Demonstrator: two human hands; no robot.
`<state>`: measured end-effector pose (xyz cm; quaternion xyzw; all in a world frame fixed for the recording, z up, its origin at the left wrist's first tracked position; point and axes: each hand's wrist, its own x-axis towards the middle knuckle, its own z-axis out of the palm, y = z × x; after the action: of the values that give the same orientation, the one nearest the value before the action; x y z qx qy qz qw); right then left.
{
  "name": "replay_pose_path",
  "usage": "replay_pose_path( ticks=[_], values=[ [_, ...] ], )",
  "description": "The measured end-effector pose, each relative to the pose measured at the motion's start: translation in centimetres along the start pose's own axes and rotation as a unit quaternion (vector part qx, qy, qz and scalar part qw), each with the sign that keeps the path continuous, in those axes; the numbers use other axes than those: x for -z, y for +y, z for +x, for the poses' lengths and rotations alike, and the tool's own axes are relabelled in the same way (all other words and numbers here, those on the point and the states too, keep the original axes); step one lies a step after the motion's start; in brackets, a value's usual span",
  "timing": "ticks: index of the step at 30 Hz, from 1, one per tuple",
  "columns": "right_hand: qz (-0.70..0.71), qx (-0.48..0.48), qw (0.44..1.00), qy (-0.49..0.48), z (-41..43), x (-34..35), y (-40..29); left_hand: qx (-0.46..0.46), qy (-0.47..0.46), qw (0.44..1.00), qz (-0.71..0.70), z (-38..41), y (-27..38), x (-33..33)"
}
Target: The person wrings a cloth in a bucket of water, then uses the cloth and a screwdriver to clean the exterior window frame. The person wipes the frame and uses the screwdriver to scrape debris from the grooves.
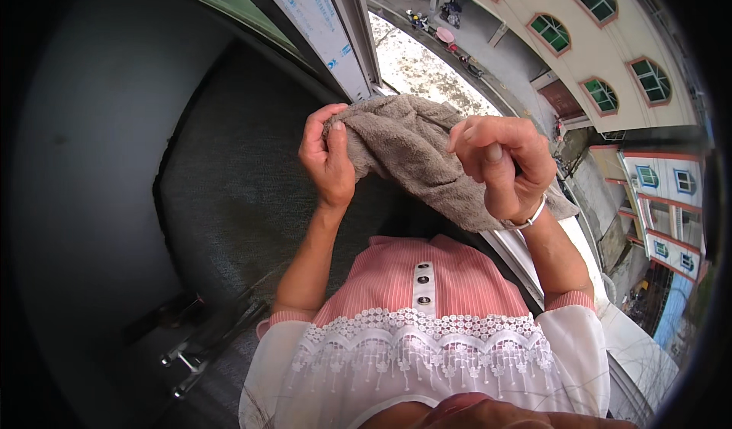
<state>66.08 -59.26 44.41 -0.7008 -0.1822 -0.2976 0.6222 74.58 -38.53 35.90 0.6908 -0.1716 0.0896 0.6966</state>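
A grey-brown terry cloth stretches in front of me beside the window opening, bunched into loose folds. My left hand grips its left end, with the thumb on top of the fabric. Over the right part of the cloth is my right hand, its fingers curled and the thumb bent in towards them. Whether that hand pinches any fabric is hidden by the fingers. The right end of the cloth hangs past my wrist, across the window's lower track.
An upright window frame with printed protective film stands ahead. Outside, beyond a stained pale ledge, a street with parked motorbikes lies far below, facing buildings. A dark panel and metal fittings are on my left.
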Motion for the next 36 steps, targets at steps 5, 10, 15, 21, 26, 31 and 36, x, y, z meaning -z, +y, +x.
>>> replay_pose_path(
  ticks=[5,10,15,21,26,31,36],
  values=[
    [-0.013,0.051,0.998,0.025,3.3,-3.2,3.4,-0.081,-0.001,0.995,0.063,-0.1,-0.2,-0.4],
    [-0.093,0.046,0.994,-0.041,2.7,-2.2,3.2,-0.093,-0.090,0.983,0.130,-0.6,-0.4,-2.1],
    [-0.093,-0.145,0.985,-0.022,-1.7,1.7,-1.8,-0.151,-0.198,0.955,0.163,-4.0,0.6,-2.9],
    [-0.103,-0.028,0.983,-0.148,-7.5,2.0,-5.4,-0.212,-0.230,0.944,0.104,-5.8,0.5,-3.3],
    [-0.080,0.047,0.991,-0.093,-1.5,-0.7,3.3,-0.135,-0.106,0.968,0.185,0.0,-1.7,-0.9],
    [-0.107,-0.095,0.987,-0.074,-2.6,0.9,-0.9,-0.131,-0.127,0.971,0.152,-1.6,-2.1,-0.6],
    [-0.030,-0.141,0.987,0.066,-7.7,4.7,-4.4,-0.101,-0.276,0.956,0.018,-7.2,-0.9,-2.7]
  ],
)
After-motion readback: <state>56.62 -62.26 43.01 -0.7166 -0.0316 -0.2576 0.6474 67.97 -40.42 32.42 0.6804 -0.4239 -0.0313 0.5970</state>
